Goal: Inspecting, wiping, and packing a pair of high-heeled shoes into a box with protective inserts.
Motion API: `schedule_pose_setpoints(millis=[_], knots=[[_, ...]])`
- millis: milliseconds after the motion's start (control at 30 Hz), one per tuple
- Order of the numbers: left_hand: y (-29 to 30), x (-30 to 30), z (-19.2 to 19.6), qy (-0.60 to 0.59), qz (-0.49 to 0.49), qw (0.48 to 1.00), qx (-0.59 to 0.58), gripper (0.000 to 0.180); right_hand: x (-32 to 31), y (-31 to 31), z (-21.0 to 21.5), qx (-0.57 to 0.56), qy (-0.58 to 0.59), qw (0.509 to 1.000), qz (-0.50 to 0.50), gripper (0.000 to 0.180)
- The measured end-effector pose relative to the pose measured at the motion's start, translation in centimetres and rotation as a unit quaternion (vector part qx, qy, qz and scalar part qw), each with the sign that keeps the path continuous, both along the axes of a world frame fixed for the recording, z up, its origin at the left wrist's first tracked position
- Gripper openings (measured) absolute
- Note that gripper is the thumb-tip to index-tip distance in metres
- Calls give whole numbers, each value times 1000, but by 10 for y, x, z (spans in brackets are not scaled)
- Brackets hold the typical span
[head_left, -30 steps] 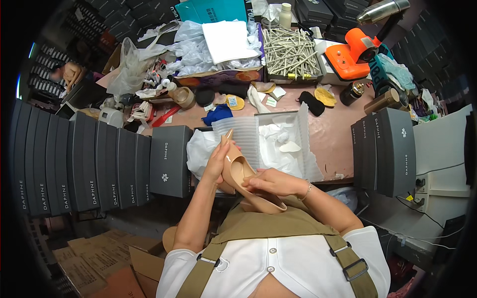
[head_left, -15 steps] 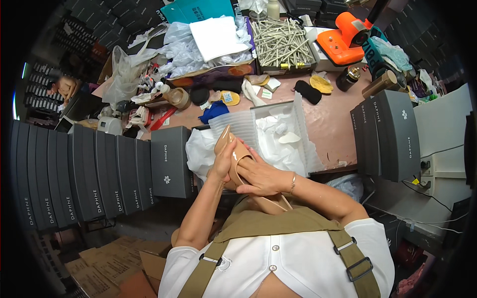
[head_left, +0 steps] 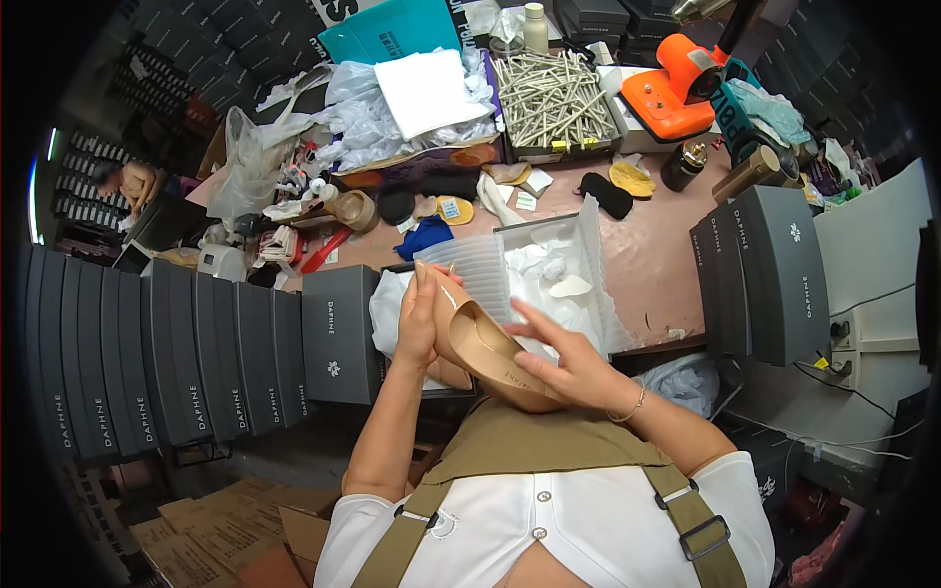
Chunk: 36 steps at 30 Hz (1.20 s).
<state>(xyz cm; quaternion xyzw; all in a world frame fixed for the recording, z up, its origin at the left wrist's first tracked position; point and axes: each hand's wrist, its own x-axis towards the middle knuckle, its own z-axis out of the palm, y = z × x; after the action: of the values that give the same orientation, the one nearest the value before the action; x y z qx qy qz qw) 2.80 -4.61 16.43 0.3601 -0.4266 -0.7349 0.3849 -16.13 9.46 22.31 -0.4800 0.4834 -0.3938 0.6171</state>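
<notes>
A glossy beige pump (head_left: 482, 361) is tilted in front of my apron, pointed toe up and away, its opening facing me. My left hand (head_left: 417, 318) is closed round the toe half from the left side. Beneath that hand a second beige piece (head_left: 449, 374), perhaps the other shoe, shows in part. My right hand (head_left: 578, 370) has its fingers apart, with the thumb at the pump's heel-side rim; whether it touches is hard to tell. Behind lies an open shoe box (head_left: 600, 338) lined with white tissue paper (head_left: 534, 263) and a ribbed translucent foam sheet (head_left: 459, 277).
Dark grey shoe boxes stand in a row (head_left: 167, 353) at left and in a stack (head_left: 774, 274) at right. Along the pink table's (head_left: 657, 265) back are a box of metallic sticks (head_left: 554, 98), an orange device (head_left: 671, 98) and a blue cloth (head_left: 423, 238). Cardboard (head_left: 211, 529) lies lower left.
My right hand has come out of the pump's opening and moved right, its fingers spreading. The pump has turned so its insole now shows; my left hand still holds it.
</notes>
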Motion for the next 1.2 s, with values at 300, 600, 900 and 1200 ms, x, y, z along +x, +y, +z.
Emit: schedule_pose_setpoints(millis=[300,600,900,1200], knots=[[60,-36,29,-52,53,950,-304,44,19,-36,-15,57,-578,813,-44,92],[75,-27,21,-38,132,947,-290,45,20,-40,15,62,-443,890,86,92],[-6,-18,2,19,-45,997,66,31,-17,-7,6,-171,190,960,111,48],[11,-34,-44,-65,-16,989,131,41,44,-53,-89,-118,404,907,16,42]])
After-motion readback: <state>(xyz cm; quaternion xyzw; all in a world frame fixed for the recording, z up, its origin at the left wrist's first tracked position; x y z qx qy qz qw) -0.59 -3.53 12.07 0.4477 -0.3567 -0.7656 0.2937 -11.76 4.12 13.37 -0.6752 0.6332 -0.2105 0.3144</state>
